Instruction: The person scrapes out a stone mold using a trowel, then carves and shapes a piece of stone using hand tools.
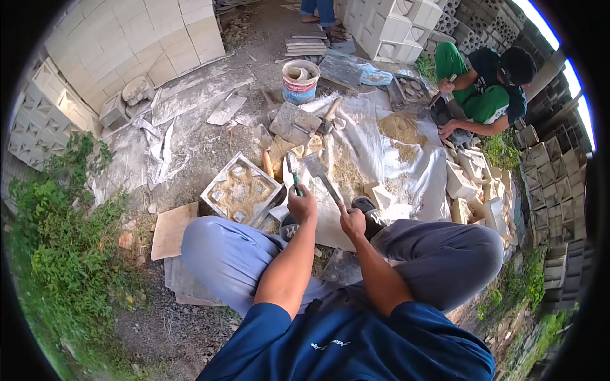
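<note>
While green plants crowd the left margin, pale blocks stand stacked up beyond them, no markings legible. Right of the plants, a tan board lies on the ground by the person's left knee. Just beyond that knee, a square mould sits on the ground, sandy material inside around several pale raised forms.

Left hand: fingers closed round the grip of a green-handled tool, its blade pointing away from the body, to the right of the mould. Farther off, a bucket bears a red and blue label; red-band lettering appears to begin "NIPP", remainder unclear. Right hand: fingers wrapped about the handle of a flat trowel, blade angled up toward the green-handled tool. Shirt: dark blue, small white script on the chest, too small to read. Dark shoe below the left hand: white marks, illegible.

Farther right, a sand pile rests on pale sheeting. At upper right, a crouching co-worker wears green trousers with a white mark, unreadable.
</note>
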A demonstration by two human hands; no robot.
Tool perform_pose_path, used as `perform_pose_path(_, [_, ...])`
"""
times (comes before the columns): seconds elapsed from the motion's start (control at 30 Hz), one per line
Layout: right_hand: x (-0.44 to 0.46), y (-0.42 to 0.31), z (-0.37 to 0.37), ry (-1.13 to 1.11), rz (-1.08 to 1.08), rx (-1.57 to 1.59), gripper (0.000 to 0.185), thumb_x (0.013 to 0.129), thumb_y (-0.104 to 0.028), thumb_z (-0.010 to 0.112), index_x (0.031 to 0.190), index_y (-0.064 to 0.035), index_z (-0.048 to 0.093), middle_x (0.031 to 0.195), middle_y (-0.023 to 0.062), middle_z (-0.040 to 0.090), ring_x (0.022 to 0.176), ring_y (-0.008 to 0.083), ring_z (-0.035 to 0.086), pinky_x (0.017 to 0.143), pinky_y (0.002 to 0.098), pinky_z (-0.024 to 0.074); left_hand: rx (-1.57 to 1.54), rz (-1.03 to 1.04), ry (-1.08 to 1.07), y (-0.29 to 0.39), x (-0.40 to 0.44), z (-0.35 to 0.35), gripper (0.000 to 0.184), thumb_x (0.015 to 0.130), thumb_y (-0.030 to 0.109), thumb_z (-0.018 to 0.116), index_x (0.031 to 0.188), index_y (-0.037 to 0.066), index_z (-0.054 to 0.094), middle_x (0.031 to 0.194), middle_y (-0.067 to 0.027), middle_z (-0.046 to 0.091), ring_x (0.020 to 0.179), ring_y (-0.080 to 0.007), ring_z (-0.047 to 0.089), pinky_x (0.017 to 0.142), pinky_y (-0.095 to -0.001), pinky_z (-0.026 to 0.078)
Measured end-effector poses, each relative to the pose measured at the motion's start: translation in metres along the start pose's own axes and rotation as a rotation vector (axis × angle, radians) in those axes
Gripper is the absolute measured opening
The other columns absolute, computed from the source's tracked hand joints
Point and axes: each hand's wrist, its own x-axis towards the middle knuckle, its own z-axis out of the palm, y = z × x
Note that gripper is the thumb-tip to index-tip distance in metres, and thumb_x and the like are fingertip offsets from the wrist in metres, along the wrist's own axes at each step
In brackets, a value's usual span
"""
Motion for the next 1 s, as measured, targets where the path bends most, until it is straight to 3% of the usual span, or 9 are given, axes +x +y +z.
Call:
perform_pose_path(0.17, [0.002, 0.042, -0.02, 0.045, 0.121, 0.012, 0.074, 0.089, -0.065, 0.052, 0.081, 0.0059, 0.071, 0.08, 0.032, 0.065, 0.082, 0.0456, 0.066, 0.078, 0.0492, 0.0502, 0.126, 0.098, -0.044, -0.025, -0.014, 0.025, 0.042, 0.095, 0.04, 0.051, 0.112, 0.006, 0.067, 0.095, -0.0239, 0.071, 0.09, -0.0451, 0.067, 0.079, -0.0534, 0.052])
perform_pose_path(0.23, [0.002, 0.05, -0.034, -0.035, 0.245, 0.023, 0.069, 0.088, -0.064, 0.054, 0.093, 0.0018, 0.074, 0.094, 0.0289, 0.069, 0.094, 0.0443, 0.067, 0.084, 0.0485, 0.0507, 0.223, 0.056, -0.163, -0.029, -0.019, 0.031, 0.042, 0.092, 0.042, 0.054, 0.107, 0.007, 0.071, 0.093, -0.0244, 0.07, 0.089, -0.0443, 0.067, 0.078, -0.0522, 0.052])
perform_pose_path(0.37, [0.015, 0.084, -0.024, 0.05, 0.256, 0.062, 0.072, 0.087, -0.066, 0.055, 0.085, 0.0028, 0.074, 0.081, 0.0303, 0.067, 0.084, 0.045, 0.068, 0.08, 0.0486, 0.0516, 0.364, 0.064, -0.33, -0.039, -0.033, 0.043, 0.043, 0.092, 0.044, 0.054, 0.108, 0.008, 0.072, 0.092, -0.0231, 0.071, 0.091, -0.0434, 0.067, 0.079, -0.051, 0.053])
perform_pose_path(0.53, [0.043, 0.096, -0.021, 0.003, 0.278, 0.079, 0.071, 0.088, -0.063, 0.056, 0.083, 0.0059, 0.073, 0.083, 0.0323, 0.066, 0.084, 0.0454, 0.067, 0.079, 0.0493, 0.0506, 0.423, 0.168, -0.506, -0.077, -0.032, 0.066, 0.04, 0.091, 0.042, 0.059, 0.103, 0.007, 0.073, 0.097, -0.025, 0.069, 0.096, -0.0438, 0.065, 0.081, -0.0498, 0.052])
perform_pose_path(0.7, [0.073, 0.103, 0.004, -0.014, 0.269, 0.153, 0.063, 0.088, -0.057, 0.059, 0.082, 0.0049, 0.073, 0.079, 0.0302, 0.067, 0.078, 0.0447, 0.067, 0.076, 0.0483, 0.0497, 0.413, 0.238, -0.501, -0.108, -0.016, 0.092, 0.036, 0.089, 0.038, 0.063, 0.105, 0.008, 0.072, 0.099, -0.0243, 0.07, 0.096, -0.0429, 0.066, 0.082, -0.0487, 0.052])
perform_pose_path(0.77, [0.079, 0.114, 0.009, 0.017, 0.286, 0.324, 0.057, 0.09, -0.053, 0.059, 0.083, 0.0018, 0.074, 0.079, 0.0284, 0.068, 0.078, 0.0446, 0.067, 0.074, 0.048, 0.0498, 0.375, 0.254, -0.49, -0.12, -0.011, 0.099, 0.036, 0.089, 0.039, 0.062, 0.107, 0.009, 0.071, 0.101, -0.024, 0.07, 0.097, -0.0432, 0.065, 0.083, -0.0491, 0.052])
perform_pose_path(0.87, [0.083, 0.121, 0.001, 0.033, 0.332, 0.241, 0.045, 0.091, -0.045, 0.059, 0.096, -0.0042, 0.075, 0.09, 0.0246, 0.07, 0.089, 0.042, 0.068, 0.08, 0.0471, 0.0512, 0.419, 0.194, -0.45, -0.114, 0.005, 0.11, 0.032, 0.087, 0.032, 0.067, 0.098, 0.002, 0.072, 0.094, -0.0249, 0.069, 0.092, -0.0422, 0.066, 0.082, -0.0465, 0.051])
perform_pose_path(0.93, [0.083, 0.131, -0.006, 0.018, 0.286, 0.266, 0.039, 0.091, -0.039, 0.059, 0.108, -0.0065, 0.073, 0.1, 0.0231, 0.07, 0.097, 0.0409, 0.067, 0.086, 0.0472, 0.051, 0.493, 0.182, -0.484, -0.108, 0.017, 0.111, 0.032, 0.087, 0.033, 0.067, 0.1, 0.004, 0.071, 0.096, -0.024, 0.07, 0.094, -0.0419, 0.066, 0.082, -0.0475, 0.051])
perform_pose_path(1.0, [0.087, 0.14, -0.011, -0.006, 0.324, 0.255, 0.037, 0.091, -0.037, 0.059, 0.109, -0.0074, 0.073, 0.103, 0.0229, 0.07, 0.099, 0.0405, 0.066, 0.087, 0.0464, 0.0505, 0.624, 0.15, -0.563, -0.106, 0.025, 0.112, 0.031, 0.088, 0.032, 0.066, 0.099, 0.004, 0.07, 0.096, -0.0232, 0.07, 0.095, -0.041, 0.066, 0.081, -0.048, 0.05])
